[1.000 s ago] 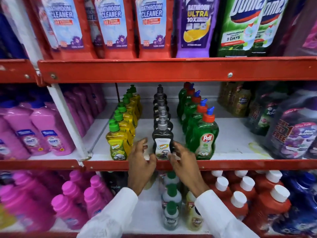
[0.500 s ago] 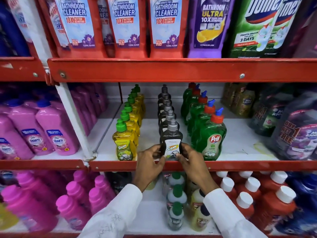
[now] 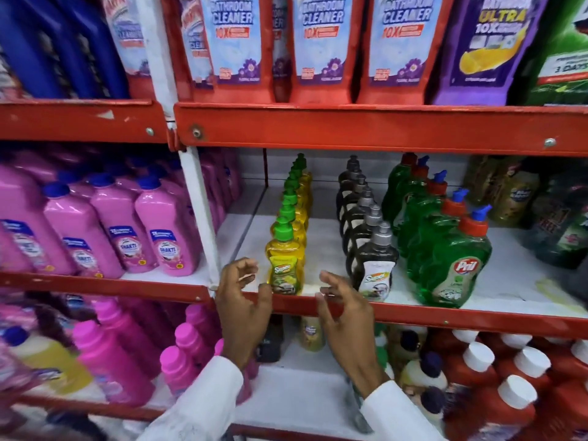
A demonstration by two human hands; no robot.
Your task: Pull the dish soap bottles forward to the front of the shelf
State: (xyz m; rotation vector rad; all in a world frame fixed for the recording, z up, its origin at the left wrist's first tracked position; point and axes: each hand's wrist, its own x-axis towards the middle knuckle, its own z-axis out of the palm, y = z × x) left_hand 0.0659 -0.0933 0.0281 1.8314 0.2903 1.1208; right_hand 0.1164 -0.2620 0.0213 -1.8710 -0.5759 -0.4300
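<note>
Three rows of dish soap bottles run front to back on the middle shelf. The front yellow bottle with a green cap stands at the shelf's red front edge. The front black bottle with a grey cap stands to its right, near the edge. A green Pril bottle heads the third row. My left hand hovers open just left of the yellow bottle, fingers spread. My right hand is open between the yellow and black bottles. Neither hand holds anything.
Pink bottles fill the shelf section to the left, behind a white upright post. Red bathroom cleaner pouches stand on the shelf above. Dark refill packs sit at the right. Red bottles with white caps crowd the lower shelf.
Both hands let go of the front black bottle and moved left to either side of the front yellow bottle. The camera view shifted left.
</note>
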